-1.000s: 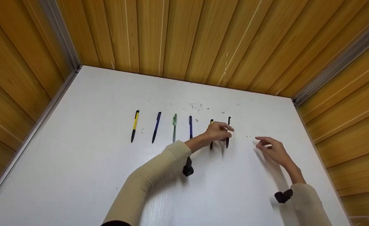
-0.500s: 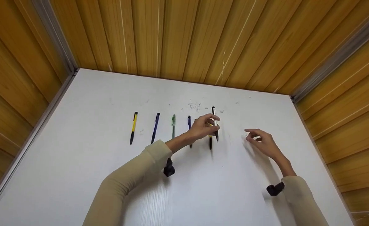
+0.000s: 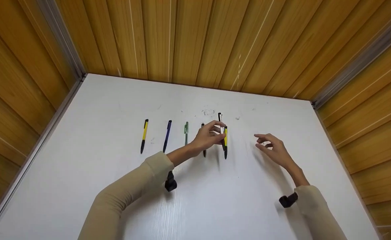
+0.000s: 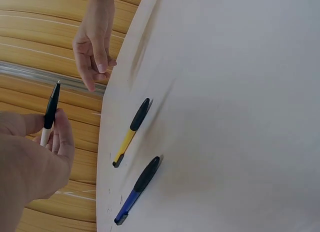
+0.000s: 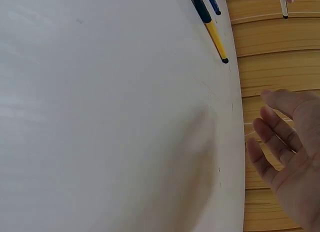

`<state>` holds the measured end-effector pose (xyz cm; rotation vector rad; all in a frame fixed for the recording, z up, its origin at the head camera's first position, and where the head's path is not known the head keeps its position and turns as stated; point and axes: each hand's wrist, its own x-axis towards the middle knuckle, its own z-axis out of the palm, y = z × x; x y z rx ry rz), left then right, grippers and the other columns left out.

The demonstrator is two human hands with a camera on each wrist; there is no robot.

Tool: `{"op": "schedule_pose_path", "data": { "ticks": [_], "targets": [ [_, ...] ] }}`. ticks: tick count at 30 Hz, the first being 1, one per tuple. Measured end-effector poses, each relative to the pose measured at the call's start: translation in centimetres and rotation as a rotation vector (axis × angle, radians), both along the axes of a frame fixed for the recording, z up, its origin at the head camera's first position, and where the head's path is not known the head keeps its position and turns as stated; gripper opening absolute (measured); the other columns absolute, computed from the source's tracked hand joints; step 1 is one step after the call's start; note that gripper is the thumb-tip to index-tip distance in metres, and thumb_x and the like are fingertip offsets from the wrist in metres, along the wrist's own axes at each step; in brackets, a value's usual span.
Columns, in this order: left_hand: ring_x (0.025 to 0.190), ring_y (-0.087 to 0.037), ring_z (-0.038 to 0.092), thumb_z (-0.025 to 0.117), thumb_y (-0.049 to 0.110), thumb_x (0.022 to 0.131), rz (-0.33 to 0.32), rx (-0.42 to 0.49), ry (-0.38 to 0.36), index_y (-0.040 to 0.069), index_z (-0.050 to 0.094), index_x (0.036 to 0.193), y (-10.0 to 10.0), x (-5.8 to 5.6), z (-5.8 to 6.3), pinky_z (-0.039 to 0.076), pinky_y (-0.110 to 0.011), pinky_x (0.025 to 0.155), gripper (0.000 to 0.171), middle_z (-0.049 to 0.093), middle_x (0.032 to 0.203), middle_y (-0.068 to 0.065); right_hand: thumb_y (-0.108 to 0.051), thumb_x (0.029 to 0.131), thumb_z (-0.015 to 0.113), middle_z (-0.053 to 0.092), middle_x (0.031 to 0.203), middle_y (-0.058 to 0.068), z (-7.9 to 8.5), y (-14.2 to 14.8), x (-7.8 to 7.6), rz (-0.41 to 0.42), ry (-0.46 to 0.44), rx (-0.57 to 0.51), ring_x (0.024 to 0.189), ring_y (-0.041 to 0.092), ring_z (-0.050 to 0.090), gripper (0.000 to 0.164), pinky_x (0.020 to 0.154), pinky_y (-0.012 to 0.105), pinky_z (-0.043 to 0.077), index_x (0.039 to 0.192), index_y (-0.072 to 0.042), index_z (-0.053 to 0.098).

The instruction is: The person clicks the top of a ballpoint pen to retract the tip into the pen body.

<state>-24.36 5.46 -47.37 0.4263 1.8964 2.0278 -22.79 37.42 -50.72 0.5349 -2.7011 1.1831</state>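
My left hand [image 3: 206, 137] pinches a white pen with a black grip [image 4: 51, 107] between thumb and fingers, held above the table. In the head view this pen overlaps a yellow pen [image 3: 226, 138] lying beneath it. Under the same hand lies a blue pen [image 4: 136, 191], partly covered in the head view. Farther left in the row are a green pen [image 3: 186, 131], a dark blue pen [image 3: 167, 135] and another yellow pen [image 3: 144, 135]. To the right, my right hand [image 3: 275, 150] hovers over the table with relaxed, slightly bent fingers and nothing in them.
The white table [image 3: 195, 206] carries small dark scuff marks [image 3: 208, 112] behind the row of pens. Wood-plank walls [image 3: 182, 40] rise at the back and both sides, with grey metal posts [image 3: 62, 36] in the corners.
My left hand has lifted the white pen from the right end of the row and carried it left, over the yellow pen. My right hand has drifted slightly left.
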Motion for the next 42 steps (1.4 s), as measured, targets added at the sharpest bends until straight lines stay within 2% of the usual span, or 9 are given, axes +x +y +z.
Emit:
{"op": "schedule_pose_path", "data": {
  "ticks": [5, 9, 16, 24, 26, 31, 33, 39, 42],
  "targets": [
    [0.091, -0.015, 0.07, 0.066, 0.005, 0.098, 0.008, -0.003, 0.015, 0.006, 0.056, 0.132, -2.0, 0.4, -0.6, 0.064, -0.033, 0.085, 0.035, 0.061, 0.106, -0.004, 0.001, 0.094, 0.069, 0.068, 0.109, 0.021, -0.5, -1.3, 0.1, -0.062, -0.004, -0.042, 0.102, 0.032, 0.065, 0.037, 0.08, 0.016, 0.051, 0.131, 0.001, 0.065],
    [0.091, -0.014, 0.069, 0.066, 0.004, 0.097, 0.017, -0.007, 0.016, 0.005, 0.054, 0.131, -4.4, 0.6, -1.2, 0.065, -0.032, 0.083, 0.036, 0.061, 0.103, -0.002, 0.007, 0.092, 0.068, 0.067, 0.107, 0.027, 0.3, -3.0, 0.9, -0.033, 0.004, -0.037, 0.101, 0.045, 0.063, 0.038, 0.078, 0.018, 0.053, 0.13, 0.007, 0.064],
    [0.093, -0.015, 0.07, 0.066, -0.001, 0.095, 0.06, -0.006, 0.01, 0.004, 0.051, 0.128, -7.7, 0.6, -1.8, 0.065, -0.035, 0.081, 0.036, 0.06, 0.103, -0.003, 0.005, 0.094, 0.068, 0.066, 0.107, 0.029, 2.3, -4.7, 2.0, 0.02, -0.043, -0.028, 0.102, 0.047, 0.063, 0.036, 0.079, 0.021, 0.054, 0.129, 0.008, 0.064],
    [0.084, -0.012, 0.069, 0.068, -0.002, 0.094, 0.036, 0.018, -0.031, -0.002, 0.043, 0.122, -8.6, -0.1, -1.8, 0.065, -0.033, 0.08, 0.038, 0.057, 0.101, -0.002, 0.009, 0.091, 0.068, 0.065, 0.104, 0.029, 1.8, -4.9, 2.4, 0.034, -0.001, -0.067, 0.098, 0.043, 0.063, 0.036, 0.077, 0.019, 0.053, 0.127, 0.008, 0.065],
    [0.087, -0.016, 0.07, 0.068, -0.002, 0.094, 0.032, 0.024, -0.027, -0.001, 0.044, 0.121, -9.0, -0.1, -1.7, 0.065, -0.034, 0.08, 0.036, 0.057, 0.1, -0.002, 0.009, 0.091, 0.068, 0.065, 0.103, 0.029, 1.8, -5.4, 2.2, 0.062, 0.01, -0.075, 0.097, 0.041, 0.064, 0.036, 0.076, 0.019, 0.054, 0.127, 0.009, 0.065],
    [0.11, -0.04, 0.069, 0.067, -0.001, 0.095, 0.017, 0.022, -0.009, -0.001, 0.047, 0.129, -10.1, 0.4, -1.5, 0.065, -0.037, 0.084, 0.039, 0.063, 0.102, -0.002, 0.01, 0.09, 0.069, 0.065, 0.102, 0.029, 2.6, -7.6, 1.4, 0.121, 0.019, -0.083, 0.096, 0.039, 0.065, 0.037, 0.075, 0.018, 0.054, 0.127, 0.008, 0.065],
    [0.113, -0.041, 0.068, 0.067, -0.001, 0.095, 0.02, 0.017, -0.006, 0.0, 0.049, 0.133, -10.5, 0.7, -1.5, 0.065, -0.037, 0.085, 0.042, 0.064, 0.103, -0.002, 0.01, 0.09, 0.069, 0.066, 0.102, 0.028, 3.0, -8.8, 1.1, 0.149, 0.01, -0.075, 0.096, 0.04, 0.066, 0.038, 0.075, 0.019, 0.054, 0.127, 0.007, 0.065],
    [0.09, -0.014, 0.07, 0.067, 0.0, 0.096, 0.03, 0.028, -0.014, 0.006, 0.046, 0.141, -11.3, 1.2, -2.1, 0.065, -0.038, 0.085, 0.051, 0.061, 0.101, -0.001, 0.008, 0.091, 0.068, 0.067, 0.104, 0.025, 2.9, -11.8, -0.2, 0.247, -0.025, -0.012, 0.099, 0.043, 0.066, 0.04, 0.078, 0.029, 0.059, 0.131, 0.008, 0.062],
    [0.087, -0.011, 0.068, 0.066, 0.0, 0.097, 0.024, 0.027, -0.001, 0.009, 0.04, 0.147, -11.5, 1.1, -2.2, 0.065, -0.038, 0.085, 0.057, 0.059, 0.103, -0.002, 0.005, 0.093, 0.069, 0.066, 0.107, 0.026, 2.3, -12.8, -1.1, 0.283, -0.041, 0.016, 0.101, 0.042, 0.066, 0.043, 0.08, 0.033, 0.059, 0.135, 0.006, 0.06]
  ]
}}
